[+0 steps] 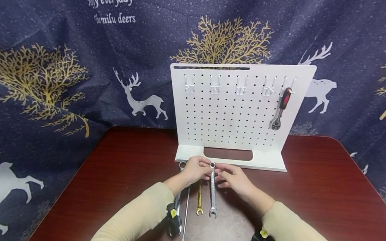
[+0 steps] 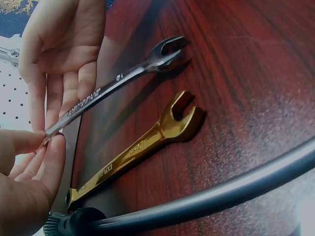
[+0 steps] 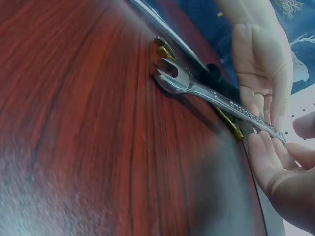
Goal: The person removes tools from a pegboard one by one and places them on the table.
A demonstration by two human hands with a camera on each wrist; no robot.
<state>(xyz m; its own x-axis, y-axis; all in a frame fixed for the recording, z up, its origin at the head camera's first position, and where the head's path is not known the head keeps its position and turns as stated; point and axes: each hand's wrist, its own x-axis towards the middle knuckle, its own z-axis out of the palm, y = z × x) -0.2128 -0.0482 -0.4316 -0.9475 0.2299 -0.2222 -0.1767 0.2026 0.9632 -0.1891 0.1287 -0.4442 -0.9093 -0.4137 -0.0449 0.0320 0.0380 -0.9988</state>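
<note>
My left hand (image 1: 197, 170) pinches the ring end of a silver combination wrench (image 1: 212, 196) between thumb and fingers. The wrench's open end points toward me, slightly above the table. On the other side, my right hand (image 1: 237, 180) reaches to the same ring end; its fingers are near or touching it, with the thumb (image 3: 306, 125) apart. Beside the silver wrench lies a gold combination wrench (image 2: 142, 147). A long-shafted screwdriver (image 1: 185, 217) lies left of that, its handle hidden by my left hand. Another wrench (image 1: 182, 165) is partly covered by my left forearm.
A white pegboard (image 1: 230, 115) with several hooks stands at the back of the dark red table (image 1: 316, 181). A ratchet wrench (image 1: 282, 108) with a black and red handle hangs on its right side. The pegboard's base lies just beyond my hands.
</note>
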